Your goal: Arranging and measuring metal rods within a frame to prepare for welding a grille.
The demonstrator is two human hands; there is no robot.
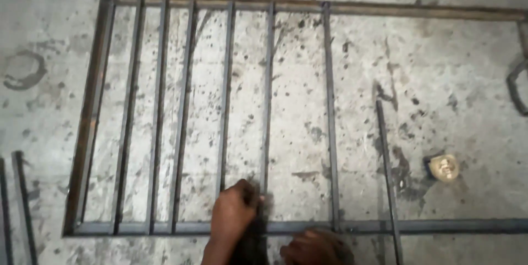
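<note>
The left hand (235, 210) is closed around the lower end of the 5th upright bar (267, 105), whose long axis runs straight away from it across the steel frame (88, 122), while the right hand (313, 247), grip unclear, rests just beside, farther off.

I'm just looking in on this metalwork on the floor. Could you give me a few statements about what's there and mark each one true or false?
1. The metal frame lies flat on a stained concrete floor. True.
2. The left hand touches the lower end of a bar inside the frame. True.
3. The frame's right half is filled with bars. False: the bars stand in the left half only.
4. A short loose bar lies across the frame's bottom rail. True.
5. The right hand holds the small round yellowish object. False: it lies on the floor, apart from both hands.
</note>
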